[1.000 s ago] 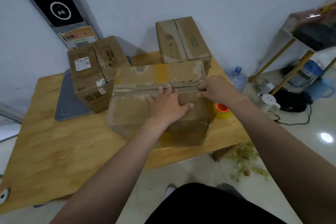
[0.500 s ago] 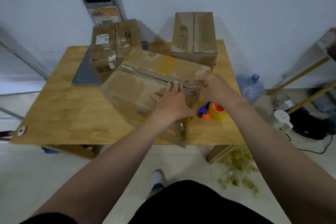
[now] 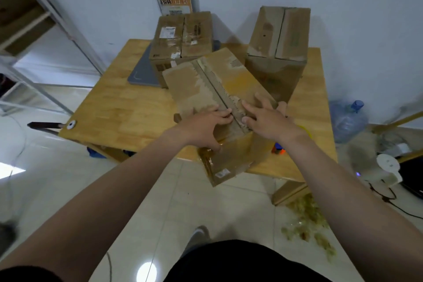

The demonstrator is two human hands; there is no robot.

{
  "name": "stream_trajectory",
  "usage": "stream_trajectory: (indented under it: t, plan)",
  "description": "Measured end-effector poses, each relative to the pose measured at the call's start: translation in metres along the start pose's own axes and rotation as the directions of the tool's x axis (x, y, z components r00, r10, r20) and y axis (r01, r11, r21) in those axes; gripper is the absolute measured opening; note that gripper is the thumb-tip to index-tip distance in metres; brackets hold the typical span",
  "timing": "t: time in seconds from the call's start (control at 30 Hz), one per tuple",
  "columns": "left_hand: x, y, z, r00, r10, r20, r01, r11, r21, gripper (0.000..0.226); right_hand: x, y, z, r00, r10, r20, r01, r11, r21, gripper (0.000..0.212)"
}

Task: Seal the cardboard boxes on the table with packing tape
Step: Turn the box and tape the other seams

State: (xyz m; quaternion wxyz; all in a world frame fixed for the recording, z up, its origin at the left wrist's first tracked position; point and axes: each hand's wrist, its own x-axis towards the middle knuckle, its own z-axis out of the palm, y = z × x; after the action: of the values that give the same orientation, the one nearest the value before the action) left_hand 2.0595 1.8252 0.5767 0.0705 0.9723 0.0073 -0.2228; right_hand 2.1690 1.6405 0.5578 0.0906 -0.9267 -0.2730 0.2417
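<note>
A worn cardboard box [image 3: 206,84] lies at the near edge of the wooden table [image 3: 119,107], turned so its centre seam runs away from me and its near end hangs over the edge. My left hand [image 3: 206,125] lies flat on the left flap by the seam. My right hand [image 3: 266,118] presses the right flap, fingertips at the seam. Two more boxes stand behind: a labelled one [image 3: 183,36] at the back left and a taller one [image 3: 278,36] at the back right. The tape dispenser [image 3: 278,149] is mostly hidden behind the near box and my right wrist.
A grey mat [image 3: 143,73] lies under the back-left box. On the floor to the right are a water bottle [image 3: 348,119], a white appliance [image 3: 389,167] with cables, and tape scraps [image 3: 306,229]. A metal shelf frame [image 3: 41,36] stands at the left.
The near box has been rotated clockwise, its seam now pointing away from me, and its near end overhangs the table. Both hands shifted to either side of the seam. My view moved left.
</note>
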Motion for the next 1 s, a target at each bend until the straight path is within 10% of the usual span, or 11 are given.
stream_trajectory:
  t: [0.67,1.0]
  plan:
    - [0.044,-0.074,-0.027,0.923,0.385,-0.003,-0.384,0.919,-0.089,0.076,-0.001,-0.037,0.025,0.92,0.354,-0.167,-0.367,0.928,-0.057,0.066]
    - [0.07,-0.092,-0.032,0.958,0.182,-0.223,-0.249,0.913,-0.322,0.071,0.052,-0.038,0.016,0.889,0.375,-0.262,-0.368,0.927,0.077,0.07]
